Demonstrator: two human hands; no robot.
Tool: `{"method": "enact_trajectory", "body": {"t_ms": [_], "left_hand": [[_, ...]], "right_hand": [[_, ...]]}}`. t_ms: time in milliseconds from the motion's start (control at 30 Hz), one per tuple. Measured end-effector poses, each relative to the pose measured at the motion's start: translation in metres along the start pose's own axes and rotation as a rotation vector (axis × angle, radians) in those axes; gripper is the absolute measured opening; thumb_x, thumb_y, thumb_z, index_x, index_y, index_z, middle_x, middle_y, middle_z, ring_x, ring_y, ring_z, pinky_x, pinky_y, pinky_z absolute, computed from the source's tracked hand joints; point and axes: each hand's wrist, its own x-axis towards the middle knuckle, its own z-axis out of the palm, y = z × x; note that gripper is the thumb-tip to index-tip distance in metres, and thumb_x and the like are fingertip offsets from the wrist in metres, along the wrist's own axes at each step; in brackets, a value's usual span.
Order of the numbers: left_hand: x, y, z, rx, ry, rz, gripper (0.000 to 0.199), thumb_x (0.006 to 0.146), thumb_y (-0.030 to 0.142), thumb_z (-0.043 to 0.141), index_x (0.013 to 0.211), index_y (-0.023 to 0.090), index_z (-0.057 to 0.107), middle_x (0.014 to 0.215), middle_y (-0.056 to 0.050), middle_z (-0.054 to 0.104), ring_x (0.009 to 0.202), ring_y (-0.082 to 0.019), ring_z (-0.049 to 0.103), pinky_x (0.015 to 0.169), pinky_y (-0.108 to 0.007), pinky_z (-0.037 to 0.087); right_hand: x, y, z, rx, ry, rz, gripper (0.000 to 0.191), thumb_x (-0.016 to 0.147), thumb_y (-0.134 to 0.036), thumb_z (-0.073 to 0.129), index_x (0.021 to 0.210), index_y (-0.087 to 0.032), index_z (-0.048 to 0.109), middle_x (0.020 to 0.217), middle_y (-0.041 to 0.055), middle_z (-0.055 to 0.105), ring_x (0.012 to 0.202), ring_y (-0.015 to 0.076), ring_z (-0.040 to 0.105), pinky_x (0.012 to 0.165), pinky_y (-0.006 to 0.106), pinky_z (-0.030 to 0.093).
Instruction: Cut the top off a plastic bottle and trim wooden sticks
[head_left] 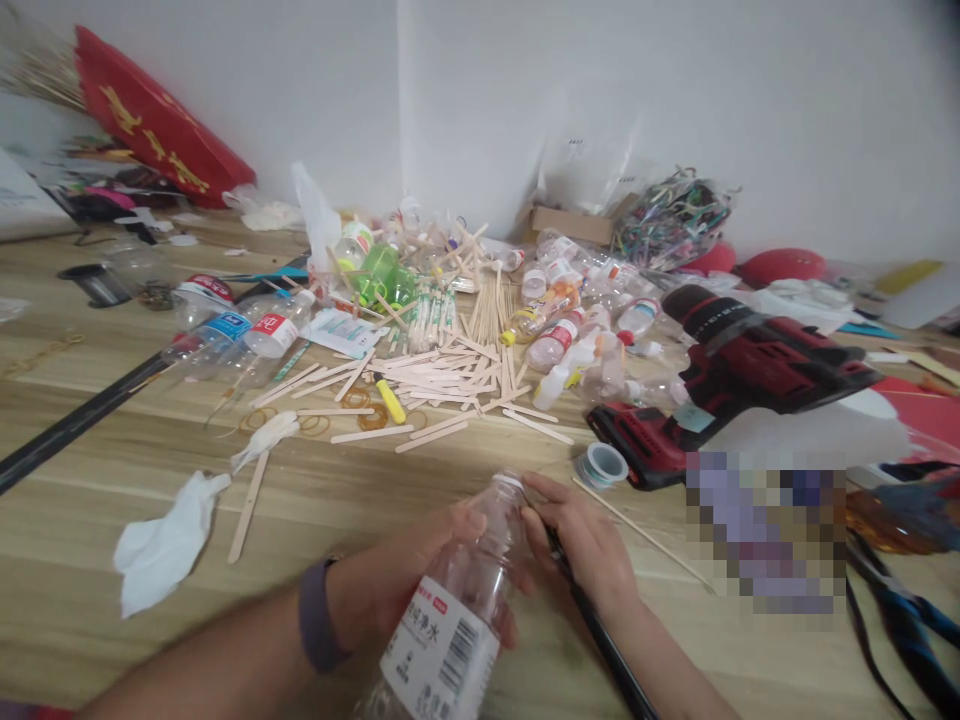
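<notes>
A clear plastic bottle (450, 640) with a white label tilts toward me at the bottom centre, its neck pointing away. My left hand (427, 545) is wrapped round it from the left, with a dark band on the wrist. At the right of the neck, my right hand (581, 535) is closed on a long black tool (600, 635), whose handle runs down toward the bottom edge. The tool's tip is hidden by the fingers near the bottle neck, so I cannot make out whether it touches the plastic.
Wooden sticks (442, 380), a yellow cutter (390, 398) and several plastic bottles (559, 340) cover the middle of the table. A red and black drill (765, 360) lies right, beside a small spool (602, 465). Crumpled tissue (165, 540) lies left, near a long black bar (82, 415).
</notes>
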Motion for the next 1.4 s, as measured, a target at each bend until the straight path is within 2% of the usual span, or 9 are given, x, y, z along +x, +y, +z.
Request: {"method": "enact_trajectory", "body": {"t_ms": [233,400,533,700,833,1067,1167,1267,1400], "left_hand": [[0.003,0.003,0.004,0.050,0.056,-0.037,0.045,0.073,0.051,0.066,0.101,0.017,0.058,0.075,-0.005,0.066,0.056,-0.017,0.062,0.054,-0.028,0.046],[0.002,0.002,0.006,0.142,0.125,0.065,0.046,0.074,0.040,0.072,0.113,0.019,0.057,0.079,-0.002,0.065,0.059,-0.013,0.058,0.055,-0.025,0.043],[0.001,0.002,0.006,0.212,0.219,0.056,0.046,0.077,0.036,0.071,0.118,0.020,0.057,0.081,-0.001,0.063,0.060,-0.012,0.055,0.054,-0.023,0.041],[0.004,0.001,0.003,0.255,0.291,-0.013,0.050,0.077,0.032,0.071,0.122,0.020,0.052,0.077,0.000,0.064,0.060,-0.014,0.059,0.056,-0.025,0.043],[0.004,-0.001,0.001,0.311,0.309,0.006,0.046,0.079,0.032,0.070,0.120,0.021,0.053,0.077,0.000,0.065,0.061,-0.013,0.059,0.055,-0.024,0.041],[0.001,0.005,0.001,0.467,0.297,0.015,0.056,0.077,0.037,0.073,0.125,0.019,0.050,0.077,0.001,0.064,0.061,-0.012,0.057,0.055,-0.024,0.042],[0.002,0.008,0.004,0.445,0.301,0.009,0.065,0.076,0.038,0.073,0.132,0.019,0.045,0.077,0.002,0.063,0.059,-0.012,0.057,0.056,-0.025,0.044],[0.003,0.008,0.007,0.374,0.306,0.018,0.067,0.076,0.037,0.071,0.134,0.020,0.043,0.075,0.002,0.062,0.056,-0.011,0.055,0.054,-0.024,0.042],[0.004,0.004,0.007,0.246,0.286,0.046,0.066,0.076,0.036,0.070,0.134,0.019,0.044,0.074,0.002,0.061,0.055,-0.012,0.054,0.053,-0.025,0.041]], "right_hand": [[-0.001,-0.006,-0.002,0.006,-0.038,-0.012,0.013,0.096,-0.012,0.051,0.086,-0.019,0.056,0.103,0.0190,0.076,0.071,0.0200,0.074,0.061,0.028,0.058],[-0.001,-0.008,-0.001,0.026,-0.036,-0.007,0.018,0.098,-0.012,0.049,0.083,-0.020,0.054,0.099,0.0184,0.076,0.073,0.0191,0.075,0.066,0.026,0.060],[0.002,-0.010,-0.002,0.038,-0.037,0.027,0.022,0.098,-0.015,0.049,0.077,-0.021,0.054,0.094,0.0147,0.078,0.071,0.0184,0.075,0.064,0.024,0.060],[0.004,-0.011,-0.002,0.094,-0.053,0.180,0.029,0.097,-0.018,0.049,0.069,-0.024,0.050,0.090,0.0078,0.078,0.064,0.0164,0.074,0.056,0.022,0.058],[0.005,-0.011,-0.004,0.164,-0.072,0.272,0.036,0.098,-0.025,0.048,0.062,-0.026,0.049,0.088,0.0040,0.078,0.062,0.0153,0.073,0.054,0.022,0.058],[0.010,-0.013,-0.016,0.299,-0.165,0.449,0.039,0.095,-0.024,0.056,0.057,-0.026,0.057,0.089,0.0027,0.078,0.082,0.0194,0.076,0.063,0.023,0.060],[0.010,-0.012,-0.015,0.328,-0.163,0.465,0.039,0.096,-0.026,0.056,0.057,-0.025,0.059,0.090,0.0028,0.078,0.088,0.0196,0.075,0.068,0.023,0.060],[0.006,-0.011,-0.011,0.321,-0.162,0.465,0.036,0.096,-0.028,0.055,0.061,-0.025,0.060,0.096,0.0031,0.078,0.083,0.0187,0.076,0.064,0.023,0.060],[0.002,-0.008,-0.006,0.207,-0.061,0.306,0.032,0.096,-0.028,0.052,0.065,-0.026,0.058,0.095,0.0044,0.079,0.074,0.0203,0.076,0.062,0.026,0.062]]}}
